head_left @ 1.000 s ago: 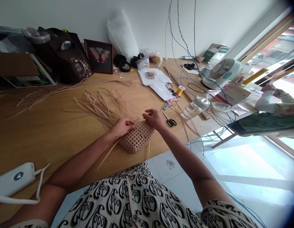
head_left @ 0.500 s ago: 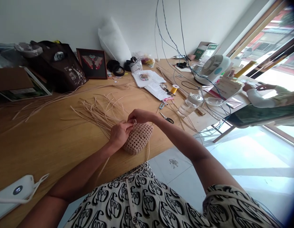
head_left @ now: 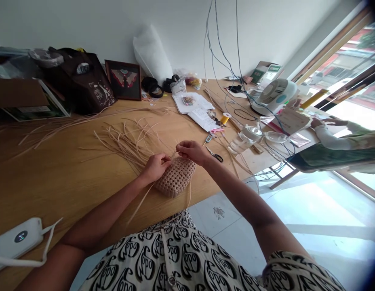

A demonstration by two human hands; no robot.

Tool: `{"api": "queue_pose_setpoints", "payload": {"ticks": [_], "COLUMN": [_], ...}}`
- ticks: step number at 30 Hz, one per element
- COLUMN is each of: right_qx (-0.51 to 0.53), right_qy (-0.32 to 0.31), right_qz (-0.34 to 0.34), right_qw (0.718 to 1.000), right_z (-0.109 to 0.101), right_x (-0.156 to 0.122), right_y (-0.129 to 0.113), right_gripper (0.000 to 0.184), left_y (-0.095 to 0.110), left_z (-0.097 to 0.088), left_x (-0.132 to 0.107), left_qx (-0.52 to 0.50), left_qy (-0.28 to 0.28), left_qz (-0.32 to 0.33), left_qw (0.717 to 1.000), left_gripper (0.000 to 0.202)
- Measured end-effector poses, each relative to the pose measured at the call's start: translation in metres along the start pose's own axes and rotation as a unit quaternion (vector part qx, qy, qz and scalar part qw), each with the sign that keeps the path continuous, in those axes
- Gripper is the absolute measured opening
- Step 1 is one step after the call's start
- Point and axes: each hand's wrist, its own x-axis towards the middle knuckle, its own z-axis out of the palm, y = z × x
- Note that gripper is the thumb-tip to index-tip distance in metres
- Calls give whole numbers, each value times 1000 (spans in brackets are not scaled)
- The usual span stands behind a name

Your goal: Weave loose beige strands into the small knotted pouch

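Observation:
A small woven piece of pale straw lies on the wooden table near its front edge. My left hand rests on the piece's left upper edge, fingers curled and pressing it down. My right hand sits just above the far edge, fingers pinched on a thin straw strand that rises from the weave. Loose straw strips fan out on the table behind the piece.
Scissors lie right of my right hand, with a glass jar, yellow thread spool, papers and a fan beyond. A white power bank sits front left. Another person's arm is at the right.
My right hand went left to meet my left hand over the weave, then drew back to the right, pinching a strand. The view shifted slightly.

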Motion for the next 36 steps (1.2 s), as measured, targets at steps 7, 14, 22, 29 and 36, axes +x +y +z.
{"api": "queue_pose_setpoints", "payload": {"ticks": [7, 14, 22, 29, 36], "right_qx": [-210, -313, -498, -604, -614], "right_qy": [53, 57, 0, 31, 71], "right_qz": [-206, -84, -93, -135, -56], "right_qw": [954, 944, 862, 785, 784], "right_z": [23, 27, -3, 26, 35], "right_x": [-15, 24, -14, -56, -68], "right_y": [-12, -27, -15, -13, -11], "right_gripper": [20, 39, 17, 19, 22], "left_y": [3, 5, -5, -9, -5], "left_z": [2, 10, 15, 15, 6], "left_x": [2, 0, 4, 7, 7], "left_qx": [-264, -318, -386, -440, -456], "left_qy": [-52, -9, 11, 7, -61], "left_qz": [-172, -163, -135, -169, -186], "left_qw": [948, 934, 913, 882, 868], "left_gripper": [17, 24, 22, 27, 20]}}
